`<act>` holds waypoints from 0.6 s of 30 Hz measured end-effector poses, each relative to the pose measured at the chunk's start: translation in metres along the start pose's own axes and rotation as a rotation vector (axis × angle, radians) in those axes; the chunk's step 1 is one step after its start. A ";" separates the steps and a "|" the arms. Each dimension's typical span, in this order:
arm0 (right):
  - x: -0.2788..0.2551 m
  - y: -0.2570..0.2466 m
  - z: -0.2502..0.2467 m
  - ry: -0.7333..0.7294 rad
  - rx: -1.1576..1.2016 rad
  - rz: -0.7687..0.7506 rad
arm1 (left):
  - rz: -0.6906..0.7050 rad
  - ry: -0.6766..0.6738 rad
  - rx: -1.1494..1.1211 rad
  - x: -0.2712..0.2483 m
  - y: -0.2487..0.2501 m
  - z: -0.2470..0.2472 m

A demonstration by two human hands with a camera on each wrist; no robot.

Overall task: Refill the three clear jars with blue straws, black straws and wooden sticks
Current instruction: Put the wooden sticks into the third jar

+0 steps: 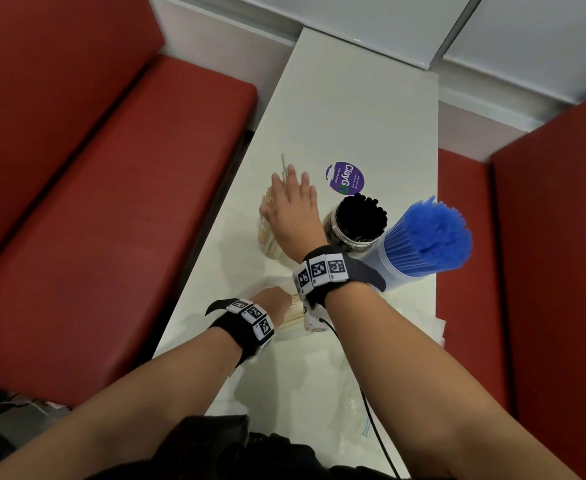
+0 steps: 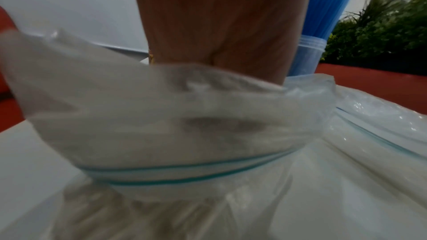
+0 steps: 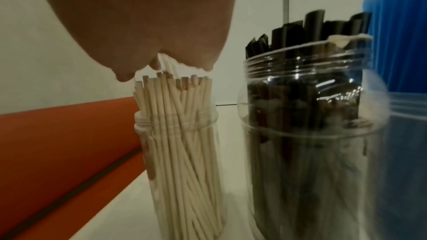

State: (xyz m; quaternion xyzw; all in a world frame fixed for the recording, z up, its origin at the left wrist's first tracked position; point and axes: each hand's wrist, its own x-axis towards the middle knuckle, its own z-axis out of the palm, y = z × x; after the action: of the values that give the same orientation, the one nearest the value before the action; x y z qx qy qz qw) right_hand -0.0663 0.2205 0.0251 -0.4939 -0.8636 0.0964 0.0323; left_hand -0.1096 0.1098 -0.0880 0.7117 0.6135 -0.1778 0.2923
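Over the jar [image 3: 140, 125] of wooden sticks [image 3: 175, 109], the right hand [image 1: 293, 216] spreads flat

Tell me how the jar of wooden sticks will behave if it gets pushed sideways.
The jar of wooden sticks is tall and narrow, with sticks poking above its rim, so it would probably tip rather than slide. It looks like thin clear plastic, likely light. The sticks lean loosely inside, so they would probably shift or spill.
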 end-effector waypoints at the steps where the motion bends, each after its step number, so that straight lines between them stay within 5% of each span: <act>1: 0.002 -0.002 -0.004 0.071 0.049 -0.002 | 0.013 -0.016 -0.020 0.000 -0.001 -0.003; 5: 0.018 -0.010 -0.016 0.262 0.043 -0.015 | 0.078 -0.018 -0.094 0.000 -0.003 -0.010; 11: 0.021 -0.002 0.002 -0.088 -0.062 0.009 | 0.100 0.006 -0.155 -0.008 -0.008 -0.008; 16: 0.014 -0.002 -0.002 0.042 0.027 0.021 | 0.103 0.070 -0.236 -0.013 -0.012 -0.010; 18: 0.011 0.000 -0.004 -0.040 0.011 0.030 | 0.113 0.091 -0.286 -0.014 -0.011 -0.008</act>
State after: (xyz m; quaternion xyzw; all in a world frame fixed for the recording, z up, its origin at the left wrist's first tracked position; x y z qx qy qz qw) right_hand -0.0712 0.2301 0.0290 -0.5045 -0.8560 0.1116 0.0164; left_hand -0.1238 0.1052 -0.0753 0.7034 0.6044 -0.0393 0.3720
